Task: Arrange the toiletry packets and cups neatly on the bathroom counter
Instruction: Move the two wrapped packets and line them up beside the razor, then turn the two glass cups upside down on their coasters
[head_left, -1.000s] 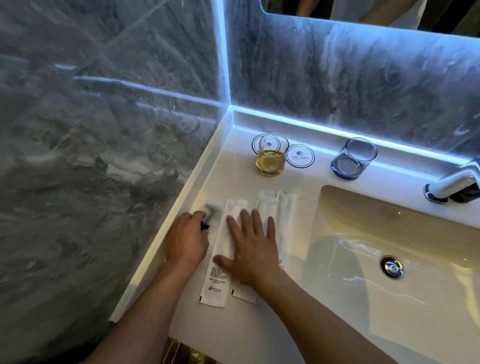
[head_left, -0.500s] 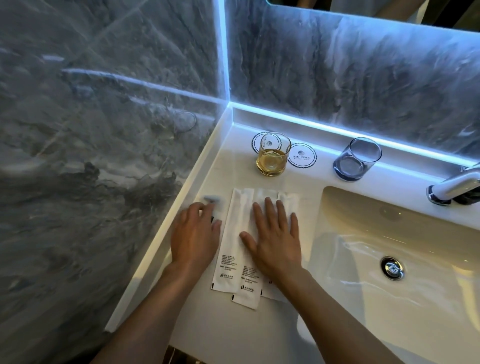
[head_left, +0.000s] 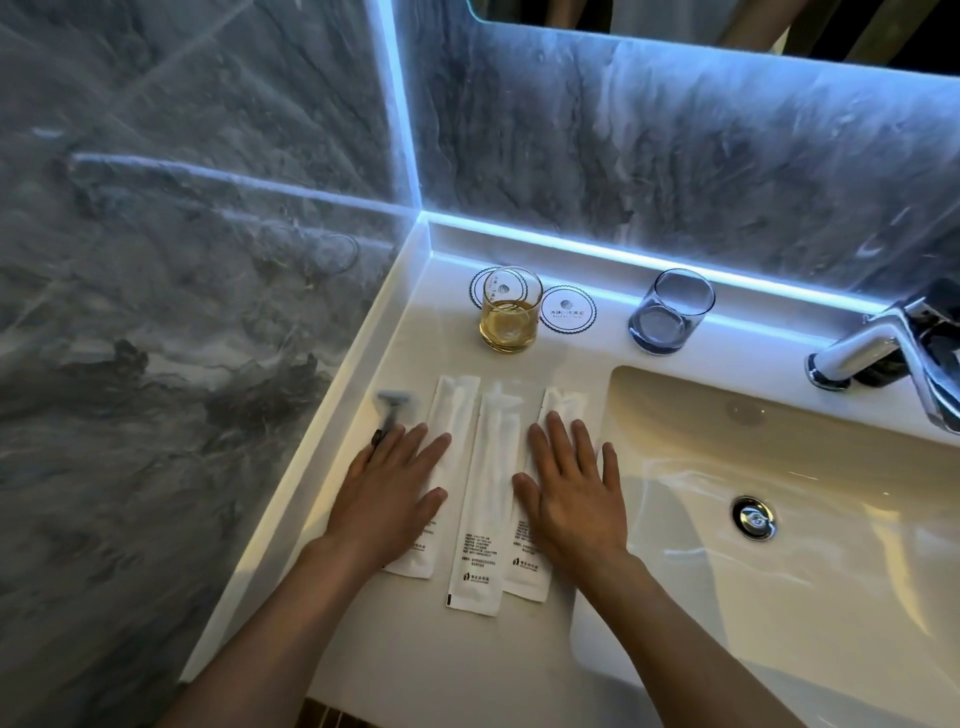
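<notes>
Three long white toiletry packets lie side by side on the white counter (head_left: 415, 665): a left packet (head_left: 453, 410), a middle packet (head_left: 485, 499) and a right packet (head_left: 558, 402). My left hand (head_left: 392, 493) rests flat on the left packet, fingers spread, its outer fingers on a razor (head_left: 390, 408) by the wall. My right hand (head_left: 571, 493) lies flat on the right packet. Behind them stand an amber glass (head_left: 510, 312) and a blue-tinted glass (head_left: 670, 312).
Two round printed coasters sit at the back, one (head_left: 569, 309) bare and one (head_left: 480, 288) behind the amber glass. The sink basin (head_left: 779, 467) with its drain (head_left: 753, 517) fills the right side. A chrome faucet (head_left: 872, 348) stands at the far right. Marble walls close the left and back.
The packets have been spread from an overlapping pile into three side-by-side strips. My right hand moved right onto the right packet; my left hand moved onto the left packet.
</notes>
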